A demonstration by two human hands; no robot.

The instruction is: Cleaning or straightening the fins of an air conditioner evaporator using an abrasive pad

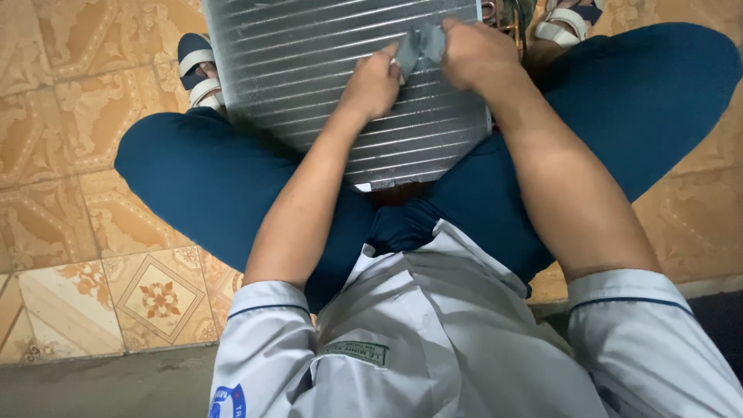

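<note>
**Grey cloth pinched between both hands, high on the finned coil**

While you sit cross-legged on the tiled floor [70,232], the finned metal coil [309,70] rests upright against your legs, its lower edge wedged between your thighs and its top running out of the frame.

Head view, the only one:
- Grey cloth [420,45]: lies on the coil's face, near its right edge and well up from the lower edge. It sits directly between your hands, touching both.
- Left hand [371,83]: fingers curled shut, pinching the cloth's left end. Knuckles press on the fins.
- Right hand [476,54]: closed over the cloth's right end, fingertips hidden beneath the hand, so how deep the pinch goes cannot be told.
- Axis: the cloth's long side runs left to right, parallel to the coil's ribs. The coil's own long side runs away from you.
- Nearness: neither hand is closer; both are on the cloth. The right sits slightly farther up the coil.
- Surroundings: sandalled feet [197,70] flank the coil's two sides; copper tubing [507,19] shows at the right edge, mostly hidden.
</note>
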